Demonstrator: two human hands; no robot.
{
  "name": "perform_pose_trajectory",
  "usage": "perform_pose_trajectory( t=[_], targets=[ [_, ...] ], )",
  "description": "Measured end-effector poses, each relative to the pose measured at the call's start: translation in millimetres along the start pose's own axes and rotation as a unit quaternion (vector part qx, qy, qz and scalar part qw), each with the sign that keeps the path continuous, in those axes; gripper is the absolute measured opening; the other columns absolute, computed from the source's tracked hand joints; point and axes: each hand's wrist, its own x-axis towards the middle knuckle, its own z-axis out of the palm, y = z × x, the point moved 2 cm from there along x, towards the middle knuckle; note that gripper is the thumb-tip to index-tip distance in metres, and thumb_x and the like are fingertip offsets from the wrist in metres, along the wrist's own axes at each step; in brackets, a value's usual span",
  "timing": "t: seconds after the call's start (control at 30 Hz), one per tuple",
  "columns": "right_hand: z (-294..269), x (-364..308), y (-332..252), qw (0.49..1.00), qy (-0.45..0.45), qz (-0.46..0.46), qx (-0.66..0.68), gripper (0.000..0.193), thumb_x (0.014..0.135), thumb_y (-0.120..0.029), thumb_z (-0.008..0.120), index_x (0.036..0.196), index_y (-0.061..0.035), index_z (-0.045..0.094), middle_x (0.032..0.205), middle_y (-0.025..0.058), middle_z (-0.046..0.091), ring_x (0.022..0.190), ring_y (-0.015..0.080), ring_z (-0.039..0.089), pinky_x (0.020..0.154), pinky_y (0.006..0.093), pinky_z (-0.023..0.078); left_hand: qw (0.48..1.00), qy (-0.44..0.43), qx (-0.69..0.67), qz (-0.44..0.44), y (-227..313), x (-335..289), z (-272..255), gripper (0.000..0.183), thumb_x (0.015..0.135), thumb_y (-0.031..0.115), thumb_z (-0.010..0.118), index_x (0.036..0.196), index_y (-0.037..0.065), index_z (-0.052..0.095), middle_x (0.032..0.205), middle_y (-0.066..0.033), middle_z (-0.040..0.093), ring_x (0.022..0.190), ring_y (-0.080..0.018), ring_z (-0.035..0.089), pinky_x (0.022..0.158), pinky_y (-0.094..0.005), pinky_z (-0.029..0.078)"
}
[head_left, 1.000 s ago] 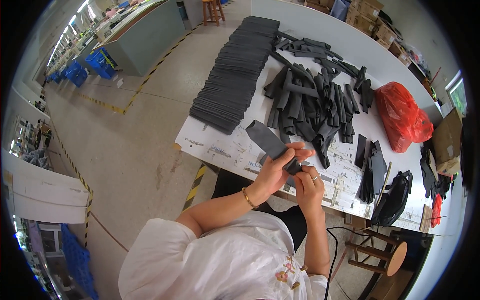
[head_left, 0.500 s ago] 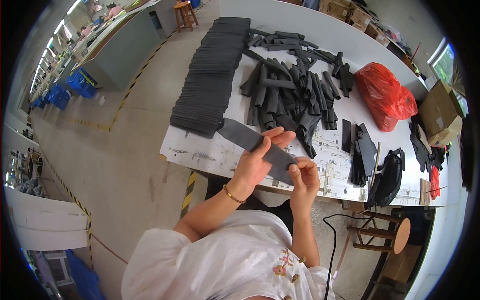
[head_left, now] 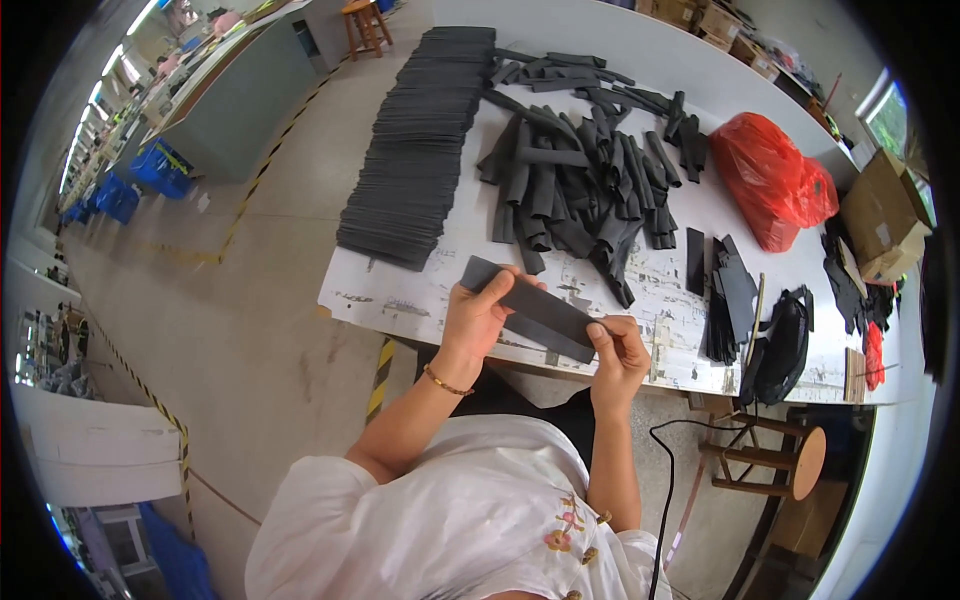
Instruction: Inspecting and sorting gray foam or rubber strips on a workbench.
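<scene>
A dark grey strip of flat, fabric-like material [head_left: 548,312] is stretched between my hands, above the table's near edge. My left hand [head_left: 478,318], with a beaded bracelet at the wrist, grips it near its left end, thumb on top. At the other end my right hand [head_left: 621,358] pinches the corner between thumb and fingers. A second layer or flap shows under the strip's lower edge; whether it is a fold or another piece I cannot tell. Beyond my left hand lies a long row of stacked dark strips [head_left: 408,150]. Past the held strip is a heap of curled dark pieces [head_left: 575,180].
The white table [head_left: 390,295] has a scuffed near edge. To the right are a red plastic bag [head_left: 765,180], flat dark pieces [head_left: 730,300], a black bag-like bundle [head_left: 778,345] and a cardboard box [head_left: 885,215]. A wooden stool [head_left: 800,462] and black cable [head_left: 668,470] sit below.
The strip's left end has come away from the stacked row toward me. My left hand has moved slightly left and down and now grips the strip with thumb on top; my right hand shifted slightly right.
</scene>
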Motion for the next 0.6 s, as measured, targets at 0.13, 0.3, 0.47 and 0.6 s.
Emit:
perform_pose_trajectory(
  t=[0.13,0.3,0.47,0.6],
  targets=[
    [-2,-1,3,0.999,-0.002,0.031,0.025,0.008,0.086,-0.001,0.069,0.085,-0.0003,0.062,0.084,0.0000,0.055,0.077,0.0075,0.047,0.072,0.0210,0.037,1.000,-0.026,-0.004,-0.004,2,-1,3,0.018,0.091,0.011,0.066,0.104,-0.001,0.066,0.096,-0.0161,0.070,0.095,-0.0330,0.068,0.086,-0.0421,0.056],
    [-4,-2,9,1.000,0.016,0.020,0.015,0.008,0.087,-0.002,0.069,0.085,0.0001,0.062,0.085,0.0002,0.056,0.077,0.0075,0.047,0.071,0.0205,0.038,1.000,0.021,-0.012,-0.015,8,-1,-2,0.020,0.090,0.014,0.068,0.104,0.000,0.065,0.096,-0.0151,0.070,0.093,-0.0310,0.069,0.085,-0.0399,0.056],
    [-7,-2,13,1.000,0.018,0.016,0.001,0.008,0.085,-0.002,0.071,0.085,0.0010,0.064,0.085,0.0016,0.057,0.075,0.0085,0.050,0.068,0.0207,0.040,0.996,0.024,0.081,0.013,9,1,-20,0.015,0.090,0.011,0.067,0.100,-0.001,0.065,0.095,-0.0162,0.070,0.093,-0.0304,0.068,0.083,-0.0397,0.056],
    [-8,-4,12,1.000,0.018,0.024,0.008,0.008,0.084,-0.002,0.072,0.085,0.0013,0.064,0.086,0.0023,0.058,0.076,0.0090,0.051,0.069,0.0211,0.040,0.998,-0.021,0.048,0.039,12,0,-14,0.013,0.091,0.009,0.064,0.100,-0.001,0.064,0.095,-0.0172,0.070,0.092,-0.0310,0.068,0.084,-0.0410,0.056]
  ],
)
